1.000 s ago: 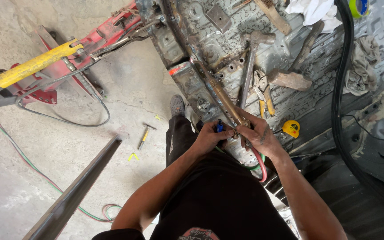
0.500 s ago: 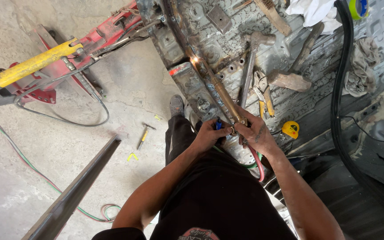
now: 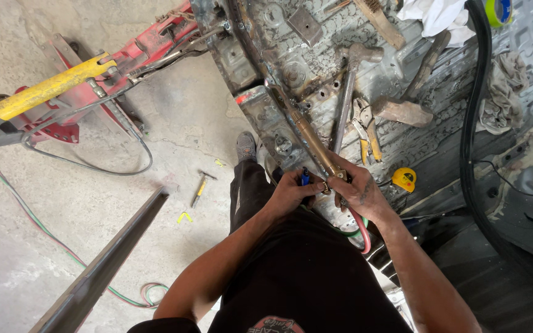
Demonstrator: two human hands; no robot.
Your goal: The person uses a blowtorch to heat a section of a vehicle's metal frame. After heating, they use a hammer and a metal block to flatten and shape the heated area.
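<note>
Seen from my head camera, looking straight down. The concrete floor [image 3: 81, 209] fills the left half; a battered grey metal panel [image 3: 316, 74], scorched and flaking, runs across the upper right and serves as my work surface. On the floor lie a red frame tool [image 3: 149, 49] with a yellow handle [image 3: 50, 89], a long grey steel bar [image 3: 103, 271] running to the bottom edge, and a paired red and green hose [image 3: 44, 231] looping past it. A thick black hose [image 3: 473, 123] curves down the right side of the panel.

Resting on the panel: two hammers [image 3: 347, 105], a pair of yellow-handled pliers [image 3: 365, 132], a grey rag [image 3: 504, 92], a white cloth [image 3: 433, 15] and a small yellow tape measure [image 3: 404, 179]. A small yellow-handled tool [image 3: 198, 190] lies on the floor beside my shoe [image 3: 245, 147].

I hold a brass cutting torch [image 3: 309, 139] at the near edge of the panel, its tube pointing up and away across the metal. My right hand [image 3: 359, 191] is wrapped closed around the torch body. My left hand [image 3: 291, 191] is just beside it, fingers curled onto the valve end near a small blue part [image 3: 304, 179]; whether it pinches a knob I cannot tell. Red and green hoses [image 3: 360, 231] drop from the torch below my right wrist.
</note>
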